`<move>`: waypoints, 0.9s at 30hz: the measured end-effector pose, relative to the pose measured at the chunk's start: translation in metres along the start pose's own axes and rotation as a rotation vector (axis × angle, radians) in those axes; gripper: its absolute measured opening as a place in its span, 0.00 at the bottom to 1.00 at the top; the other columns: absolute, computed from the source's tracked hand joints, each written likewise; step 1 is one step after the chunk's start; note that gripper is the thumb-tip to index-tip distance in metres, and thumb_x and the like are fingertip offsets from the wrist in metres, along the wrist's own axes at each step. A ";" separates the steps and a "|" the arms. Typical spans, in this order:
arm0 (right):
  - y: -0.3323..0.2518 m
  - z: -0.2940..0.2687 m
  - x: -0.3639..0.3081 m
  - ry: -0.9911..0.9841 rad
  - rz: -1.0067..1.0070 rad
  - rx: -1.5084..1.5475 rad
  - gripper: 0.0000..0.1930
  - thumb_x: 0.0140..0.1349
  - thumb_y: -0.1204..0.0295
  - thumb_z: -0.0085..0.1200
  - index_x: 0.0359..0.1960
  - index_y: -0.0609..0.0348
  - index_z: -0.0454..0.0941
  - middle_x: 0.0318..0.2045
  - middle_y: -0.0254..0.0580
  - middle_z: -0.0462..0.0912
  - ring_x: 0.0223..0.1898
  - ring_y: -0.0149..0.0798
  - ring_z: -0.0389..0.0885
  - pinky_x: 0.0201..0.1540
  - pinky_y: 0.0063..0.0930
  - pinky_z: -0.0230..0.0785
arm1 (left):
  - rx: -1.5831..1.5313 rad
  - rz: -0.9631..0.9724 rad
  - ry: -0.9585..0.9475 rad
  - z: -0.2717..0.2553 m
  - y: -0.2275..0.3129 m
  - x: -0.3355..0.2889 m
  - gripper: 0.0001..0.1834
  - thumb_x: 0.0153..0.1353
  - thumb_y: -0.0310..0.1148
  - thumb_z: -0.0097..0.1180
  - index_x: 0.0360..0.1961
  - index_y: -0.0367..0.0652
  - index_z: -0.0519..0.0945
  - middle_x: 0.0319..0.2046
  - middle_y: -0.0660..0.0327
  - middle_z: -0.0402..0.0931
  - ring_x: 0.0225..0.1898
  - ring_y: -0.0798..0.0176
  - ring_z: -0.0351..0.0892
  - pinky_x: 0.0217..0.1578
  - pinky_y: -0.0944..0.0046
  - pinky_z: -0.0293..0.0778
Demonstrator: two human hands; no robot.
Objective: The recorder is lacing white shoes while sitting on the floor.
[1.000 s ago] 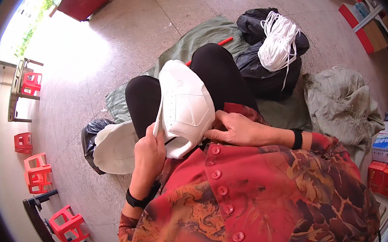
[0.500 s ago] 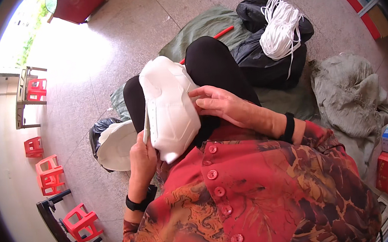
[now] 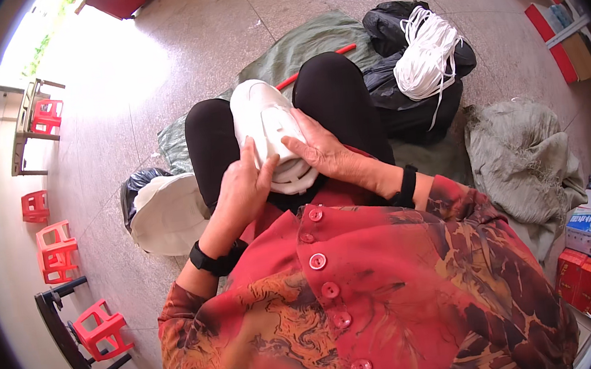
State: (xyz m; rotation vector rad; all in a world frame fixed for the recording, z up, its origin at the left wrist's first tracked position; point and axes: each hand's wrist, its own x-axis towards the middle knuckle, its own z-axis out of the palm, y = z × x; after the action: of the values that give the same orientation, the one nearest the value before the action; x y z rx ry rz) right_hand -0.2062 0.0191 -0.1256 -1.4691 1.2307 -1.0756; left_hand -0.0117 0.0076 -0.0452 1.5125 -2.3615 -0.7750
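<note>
A white shoe [image 3: 257, 106] lies between my black-trousered knees, its rounded toe pointing away from me and its opening facing my lap. My left hand [image 3: 242, 182] holds its left side near the opening, thumb and fingers pressed against it. On the other side my right hand [image 3: 317, 147] grips the right edge, the thumb laid over the top. Parts of the shoe's sides are hidden under my fingers. By my left knee, a black plastic bag [image 3: 133, 193] has flat white pieces [image 3: 169, 216] in it or on it.
White laces [image 3: 428, 54] sit bundled on black bags [image 3: 413, 113] at the right. A red rod [image 3: 333, 54] lies on a green sheet [image 3: 296, 48]. Farther right are a grey-green woven sack [image 3: 517, 156] and boxes [image 3: 589, 277]. Red stools [image 3: 58, 250] line the left wall.
The shoe has turned from its side view so its top and opening face me. My right hand has moved from near its side onto it, and my left hand has shifted up.
</note>
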 end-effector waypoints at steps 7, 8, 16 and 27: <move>-0.012 0.004 -0.041 -0.141 0.122 -0.251 0.42 0.71 0.55 0.44 0.71 0.77 0.40 0.71 0.71 0.46 0.75 0.59 0.44 0.75 0.38 0.37 | -0.272 -0.024 -0.220 0.012 -0.023 -0.024 0.43 0.68 0.41 0.54 0.69 0.22 0.47 0.20 0.44 0.78 0.24 0.48 0.82 0.29 0.56 0.74; -0.014 0.006 -0.042 -0.143 0.122 -0.252 0.42 0.71 0.55 0.44 0.71 0.77 0.40 0.71 0.71 0.46 0.75 0.59 0.44 0.75 0.38 0.37 | -0.274 -0.025 -0.218 0.011 -0.024 -0.021 0.43 0.68 0.41 0.54 0.69 0.22 0.47 0.20 0.44 0.78 0.24 0.48 0.82 0.29 0.56 0.74; -0.029 -0.020 -0.049 -0.172 0.002 -0.179 0.32 0.68 0.67 0.51 0.65 0.78 0.55 0.64 0.73 0.61 0.67 0.62 0.61 0.70 0.40 0.54 | -0.429 -0.017 -0.255 -0.002 -0.014 -0.027 0.42 0.64 0.31 0.57 0.72 0.31 0.47 0.20 0.52 0.78 0.20 0.63 0.77 0.27 0.63 0.73; 0.171 -0.169 -0.044 0.617 0.403 -0.374 0.14 0.63 0.69 0.52 0.49 0.59 0.78 0.32 0.49 0.84 0.32 0.45 0.84 0.38 0.39 0.76 | 0.036 0.165 0.140 -0.031 0.005 -0.015 0.20 0.53 0.26 0.66 0.48 0.37 0.79 0.36 0.54 0.76 0.37 0.52 0.76 0.41 0.57 0.73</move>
State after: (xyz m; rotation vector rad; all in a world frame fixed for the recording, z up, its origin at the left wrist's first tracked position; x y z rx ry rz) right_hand -0.4101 0.0297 -0.2603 -1.0912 2.1545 -1.0868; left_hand 0.0050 0.0130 -0.0153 1.3185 -2.3700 -0.5714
